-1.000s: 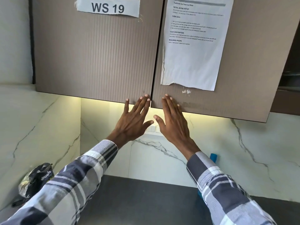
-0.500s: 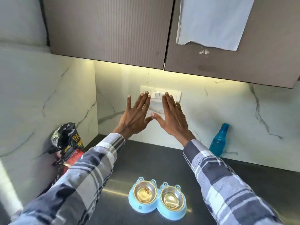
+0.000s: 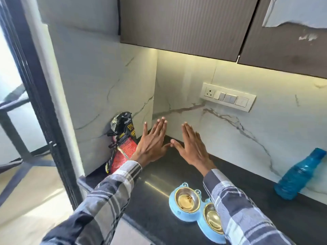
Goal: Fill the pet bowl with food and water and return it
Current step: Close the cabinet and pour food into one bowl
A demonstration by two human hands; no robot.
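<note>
Both hands are out flat over the dark counter [image 3: 159, 175], fingers spread, palms down, holding nothing. The left hand [image 3: 152, 144] and right hand [image 3: 192, 147] meet only at the thumb tips. Down near the front edge of the counter sits the blue double pet bowl [image 3: 190, 203], its long axis running from left-back to right-front, the right sleeve [image 3: 238, 209] covering part of it. A few kibbles lie in the left cup. Food bag [image 3: 123, 138] leans in the back left corner; blue bottle [image 3: 300, 174] stands at the back right edge.
</note>
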